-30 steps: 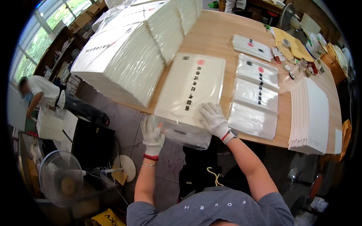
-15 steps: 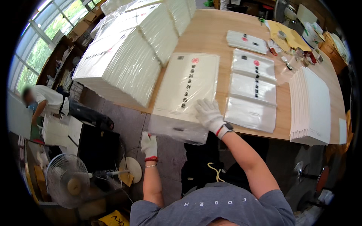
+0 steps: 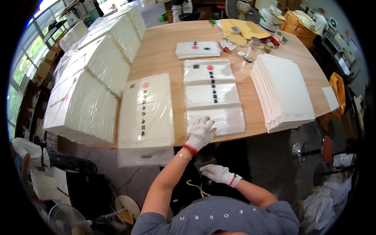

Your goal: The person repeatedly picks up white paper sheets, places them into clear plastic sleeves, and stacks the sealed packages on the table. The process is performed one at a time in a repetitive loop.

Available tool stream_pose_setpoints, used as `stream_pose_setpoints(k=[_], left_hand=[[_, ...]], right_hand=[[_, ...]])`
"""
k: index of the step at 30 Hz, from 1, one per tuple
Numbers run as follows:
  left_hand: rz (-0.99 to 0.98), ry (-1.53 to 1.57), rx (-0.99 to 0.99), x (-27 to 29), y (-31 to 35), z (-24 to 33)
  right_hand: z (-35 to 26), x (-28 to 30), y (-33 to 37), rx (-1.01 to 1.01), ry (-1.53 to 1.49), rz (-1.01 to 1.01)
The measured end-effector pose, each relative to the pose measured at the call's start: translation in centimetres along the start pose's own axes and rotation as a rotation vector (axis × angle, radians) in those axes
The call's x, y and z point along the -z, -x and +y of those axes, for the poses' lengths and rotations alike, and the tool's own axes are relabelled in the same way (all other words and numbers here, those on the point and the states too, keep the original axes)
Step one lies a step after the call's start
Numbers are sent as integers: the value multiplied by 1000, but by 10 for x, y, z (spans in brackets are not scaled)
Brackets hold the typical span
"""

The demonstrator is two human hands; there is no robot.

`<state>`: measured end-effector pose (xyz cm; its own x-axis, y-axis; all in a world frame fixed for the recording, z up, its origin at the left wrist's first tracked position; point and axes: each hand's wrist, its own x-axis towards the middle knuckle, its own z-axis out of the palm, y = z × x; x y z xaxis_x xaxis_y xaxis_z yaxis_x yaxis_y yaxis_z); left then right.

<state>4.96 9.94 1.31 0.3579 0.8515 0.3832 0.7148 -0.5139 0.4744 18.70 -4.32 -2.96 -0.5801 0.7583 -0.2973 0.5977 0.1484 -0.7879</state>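
My left hand (image 3: 201,134), in a white knitted glove with a red cuff, rests on the near end of a stack of clear plastic bags (image 3: 215,109) with black and red print. Its fingers are loosely spread and hold nothing visible. My right hand (image 3: 217,174), gloved too, hovers in front of my body below the table edge, fingers stretched to the left with nothing seen in them. Left of the bags lies a bagged paper bundle (image 3: 156,102), flat; its clear bag end with a handle slot hangs over the table's edge.
High stacks of bagged paper (image 3: 86,102) line the table's left side. A fanned pile of white paper (image 3: 284,88) stands at right. Farther back are folded bags (image 3: 198,49), yellow sheets (image 3: 243,29) and a white bucket (image 3: 270,19). A round stool (image 3: 326,149) is at lower right.
My left hand has left the bagged bundle's open end and moved right onto the plastic bags. My right hand has drawn back off the bundle toward my body. The view has turned rightward.
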Motion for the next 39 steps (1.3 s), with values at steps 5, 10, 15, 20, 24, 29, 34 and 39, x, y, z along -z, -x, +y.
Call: stream_pose_setpoints(k=[5,10,15,20,24,29,34,39], left_hand=[[-240,-247,35,-64,-31,-9],[-360,-195,203,-72,-56,-15],[-293,49,205,-63,-73,-37],[-391,332,304,-27,-93,-21],[-298,899,471,-17,-105,-23],[-310,945,517,2,-132,-40],[-134,925,538,-6,-144,-40],[-191,891,431,44,-154,-15]], right_hand=[[32,30,42,17,-140,308],[53,40,47,-47,-293,416],[52,63,26,52,-421,399],[41,118,-33,-136,-1182,488],[13,137,-95,-97,-1474,609],[8,125,-119,199,-1106,695],[33,148,-184,19,-227,996],[1,151,-105,-237,939,572]])
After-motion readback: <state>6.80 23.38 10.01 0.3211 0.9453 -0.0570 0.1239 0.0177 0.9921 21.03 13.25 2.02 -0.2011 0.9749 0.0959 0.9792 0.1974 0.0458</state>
